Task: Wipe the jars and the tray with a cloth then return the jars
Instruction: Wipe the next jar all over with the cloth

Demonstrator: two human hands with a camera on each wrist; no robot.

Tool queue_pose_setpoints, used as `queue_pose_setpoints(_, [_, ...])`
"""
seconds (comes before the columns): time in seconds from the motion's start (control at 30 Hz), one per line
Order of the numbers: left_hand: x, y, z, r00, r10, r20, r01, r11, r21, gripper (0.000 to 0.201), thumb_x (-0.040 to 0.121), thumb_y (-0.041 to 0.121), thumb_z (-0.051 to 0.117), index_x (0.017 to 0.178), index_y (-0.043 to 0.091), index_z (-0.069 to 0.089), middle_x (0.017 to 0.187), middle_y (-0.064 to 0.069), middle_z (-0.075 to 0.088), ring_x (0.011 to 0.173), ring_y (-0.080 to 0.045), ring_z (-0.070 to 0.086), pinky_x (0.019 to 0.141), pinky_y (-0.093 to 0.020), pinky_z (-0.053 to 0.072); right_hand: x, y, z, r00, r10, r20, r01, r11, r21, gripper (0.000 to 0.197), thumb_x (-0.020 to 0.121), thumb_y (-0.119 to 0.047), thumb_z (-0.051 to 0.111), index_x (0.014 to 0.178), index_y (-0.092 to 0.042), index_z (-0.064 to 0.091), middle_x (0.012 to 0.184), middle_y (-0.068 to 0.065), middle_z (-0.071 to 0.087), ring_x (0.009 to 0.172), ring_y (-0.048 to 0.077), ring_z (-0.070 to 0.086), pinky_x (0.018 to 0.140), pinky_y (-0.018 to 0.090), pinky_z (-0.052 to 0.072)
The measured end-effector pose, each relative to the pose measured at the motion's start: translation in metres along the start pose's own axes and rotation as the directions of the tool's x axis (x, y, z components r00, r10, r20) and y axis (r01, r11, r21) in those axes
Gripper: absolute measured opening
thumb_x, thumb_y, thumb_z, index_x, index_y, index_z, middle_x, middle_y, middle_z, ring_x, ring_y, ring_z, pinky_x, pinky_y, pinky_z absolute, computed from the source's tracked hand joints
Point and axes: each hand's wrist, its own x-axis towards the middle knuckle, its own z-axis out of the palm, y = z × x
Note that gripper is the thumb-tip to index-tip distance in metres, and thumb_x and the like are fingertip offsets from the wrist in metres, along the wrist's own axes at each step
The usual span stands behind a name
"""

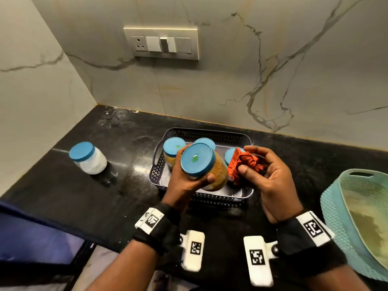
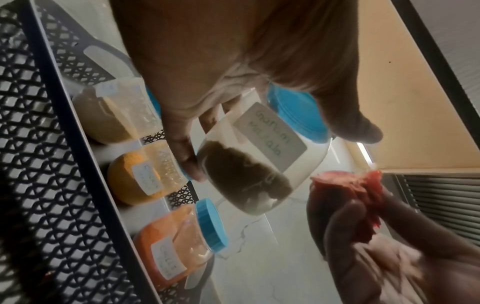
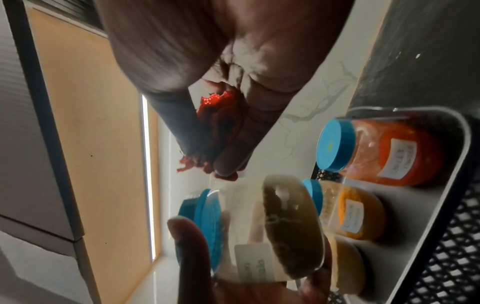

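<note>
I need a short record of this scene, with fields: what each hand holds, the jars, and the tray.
left hand: grips a tilted blue-lidded jar above the tray
right hand: holds a bunched orange cloth beside that jar
tray: dark, perforated walls, three jars inside
white-filled jar: upright on the black counter, left of the tray

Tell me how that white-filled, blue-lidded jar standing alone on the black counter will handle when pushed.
The clear jar with white contents and a blue lid looks squat and wide-bodied, so it would probably slide rather than tip. The glossy black counter likely offers little grip. Being over half full, it probably feels fairly weighty.
</note>
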Motion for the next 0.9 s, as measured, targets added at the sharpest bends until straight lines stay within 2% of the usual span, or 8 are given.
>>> queue_pose_setpoints(0.1, [-0.003,0.007,-0.009,0.999,0.026,0.024,-0.027,0.999,0.037,0.111,0.05,0.046,0.099,0.139,0.01,0.044,0.131,-0.014,0.063,0.126,-0.029,0.06,0.109,-0.047,0.048,0.001,-0.006,0.02,0.999,-0.014,0.04,0.012,0.998,0.055,0.04,0.071,-0.009,0.076,0.11,-0.014,0.067,0.102,0.008,0.075,0.094,0.02,0.072,0.075,0.03,0.059])
queue_pose_setpoints(0.2, [0.0,0.017,-0.024,0.995,0.018,0.101,-0.035,0.984,0.173,0.09,0.049,0.04,0.093,0.128,0.036,0.05,0.122,0.008,0.065,0.114,0.001,0.063,0.101,-0.022,0.051,0.001,-0.011,0.037,0.999,-0.027,0.033,0.024,0.997,0.079,0.036,0.071,-0.002,0.074,0.105,-0.01,0.071,0.096,0.007,0.077,0.089,0.017,0.073,0.076,0.027,0.06])
queue_pose_setpoints(0.27, [0.003,0.022,-0.031,0.987,0.013,0.162,-0.054,0.967,0.249,0.084,0.051,0.04,0.091,0.124,0.043,0.049,0.122,0.014,0.063,0.11,0.008,0.061,0.097,-0.016,0.049,0.004,-0.015,0.044,0.999,-0.043,0.003,0.043,0.999,0.012,0.039,0.073,-0.004,0.075,0.111,-0.013,0.072,0.102,0.007,0.077,0.094,0.017,0.073,0.084,0.033,0.06])
queue_pose_setpoints(0.37, [0.009,0.023,-0.043,0.985,0.052,0.167,-0.093,0.964,0.247,0.086,0.052,0.035,0.093,0.129,0.031,0.052,0.126,0.002,0.067,0.119,-0.01,0.064,0.105,-0.028,0.049,0.012,-0.03,0.055,0.989,-0.142,-0.034,0.132,0.971,-0.2,0.047,0.078,0.0,0.079,0.12,-0.021,0.07,0.107,0.002,0.076,0.1,0.017,0.072,0.09,0.037,0.057])
queue_pose_setpoints(0.43, [0.012,0.025,-0.048,0.982,0.057,0.183,-0.109,0.951,0.291,0.085,0.053,0.037,0.094,0.128,0.033,0.054,0.123,0.007,0.07,0.117,-0.01,0.066,0.102,-0.025,0.051,0.016,-0.041,0.066,0.978,-0.206,-0.029,0.185,0.924,-0.334,0.05,0.076,0.002,0.08,0.119,-0.02,0.068,0.103,-0.003,0.075,0.096,0.011,0.072,0.088,0.03,0.057])
queue_pose_setpoints(0.53, [0.017,0.029,-0.059,0.974,0.08,0.214,-0.153,0.923,0.352,0.083,0.058,0.022,0.098,0.127,0.036,0.055,0.116,0.012,0.071,0.107,-0.005,0.069,0.092,-0.021,0.054,0.018,-0.043,0.093,0.944,-0.314,0.1,0.311,0.747,-0.587,0.046,0.07,-0.006,0.086,0.112,-0.02,0.071,0.104,-0.01,0.072,0.097,0.003,0.068,0.088,0.021,0.054])
queue_pose_setpoints(0.67, [0.024,0.027,-0.075,0.956,0.138,0.259,-0.236,0.887,0.397,0.087,0.06,0.028,0.099,0.135,0.026,0.056,0.125,0.002,0.069,0.115,-0.017,0.068,0.1,-0.04,0.055,0.019,-0.028,0.115,0.929,-0.283,0.238,0.362,0.563,-0.743,0.043,0.073,-0.015,0.082,0.114,-0.019,0.07,0.107,-0.007,0.068,0.099,0.011,0.063,0.09,0.031,0.051])
queue_pose_setpoints(0.9, [0.03,0.031,-0.091,0.917,0.198,0.346,-0.358,0.793,0.494,0.088,0.059,0.046,0.095,0.136,0.034,0.055,0.126,0.008,0.064,0.117,-0.016,0.063,0.097,-0.042,0.054,0.022,-0.031,0.139,0.969,-0.183,0.168,0.243,0.556,-0.795,0.032,0.079,-0.012,0.077,0.109,-0.02,0.069,0.102,-0.005,0.064,0.097,0.011,0.06,0.089,0.026,0.049])
